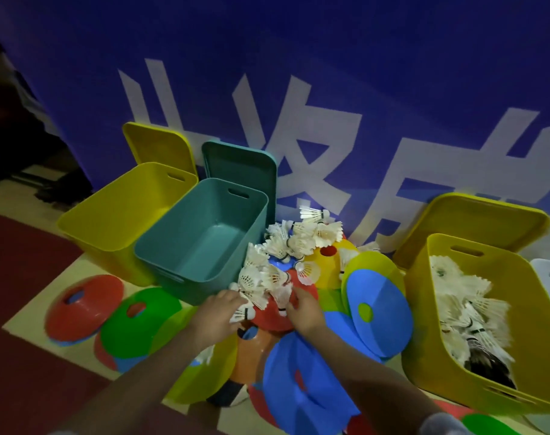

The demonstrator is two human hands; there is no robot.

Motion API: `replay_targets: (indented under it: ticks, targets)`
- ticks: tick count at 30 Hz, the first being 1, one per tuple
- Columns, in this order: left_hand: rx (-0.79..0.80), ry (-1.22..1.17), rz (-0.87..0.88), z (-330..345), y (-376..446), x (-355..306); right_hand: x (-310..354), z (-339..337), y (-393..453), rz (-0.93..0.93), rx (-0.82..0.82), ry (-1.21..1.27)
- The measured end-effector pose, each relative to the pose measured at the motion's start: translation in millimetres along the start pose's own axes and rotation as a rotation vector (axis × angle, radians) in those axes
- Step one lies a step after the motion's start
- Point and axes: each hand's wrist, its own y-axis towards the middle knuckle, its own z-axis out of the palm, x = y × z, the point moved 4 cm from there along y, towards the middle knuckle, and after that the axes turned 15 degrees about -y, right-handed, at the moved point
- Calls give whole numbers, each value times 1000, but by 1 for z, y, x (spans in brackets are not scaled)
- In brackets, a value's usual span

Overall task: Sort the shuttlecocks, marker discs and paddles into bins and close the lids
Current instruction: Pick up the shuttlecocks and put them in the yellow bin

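1. The teal bin (201, 233) and the yellow bins (123, 211) are moulded in smooth, matt plastic.
2. The marker discs (377, 312) are formed of smooth plastic with a slight sheen.
3. The shuttlecocks (298, 237) are made of white feathers, ragged at the edges.
4. The blue banner (330, 58) is finished matt, with white lettering.

Both hands forward, close together: left (215, 312) and right (305, 309), fingers curled, bare forearms outstretched.

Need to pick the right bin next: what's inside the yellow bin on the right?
The yellow bin on the right holds a heap of white shuttlecocks, with something dark near its front end. The pile covers the bottom, so anything beneath cannot be seen.
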Motion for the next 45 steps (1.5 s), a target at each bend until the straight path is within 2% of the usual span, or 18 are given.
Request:
replay_targets:
  ticks: [3, 6, 9, 14, 19, 23, 29, 34, 38, 45]
  targets:
    - [-19, -9, 64, 2, 7, 3, 6, 20, 18, 158, 94, -27]
    - [-72, -12, 174, 8, 5, 10, 11, 33, 28, 205, 133, -52]
    - [-25, 49, 201, 14, 0, 17, 12, 39, 34, 211, 69, -65]
    - [0, -46, 103, 18, -1, 30, 15, 44, 38, 235, -29, -68]
    - [-118, -308, 103, 4, -7, 25, 11, 31, 32, 250, -81, 30]
    - [-207, -500, 100, -10, -11, 14, 5, 14, 18, 151, -105, 58]
    - [-262, -708, 181, -28, 5, -22, 2, -16, -4, 67, -211, 70]
    - [-341, -778, 164, -41, 28, -64, -8, -52, -18, 66, -311, 159]
    - [-336, -770, 205, -46, 44, -104, -40, -78, -30, 88, -356, 147]
    - [-336, -796, 251, -24, 65, -177, -103, -136, -69, 128, -470, 270]
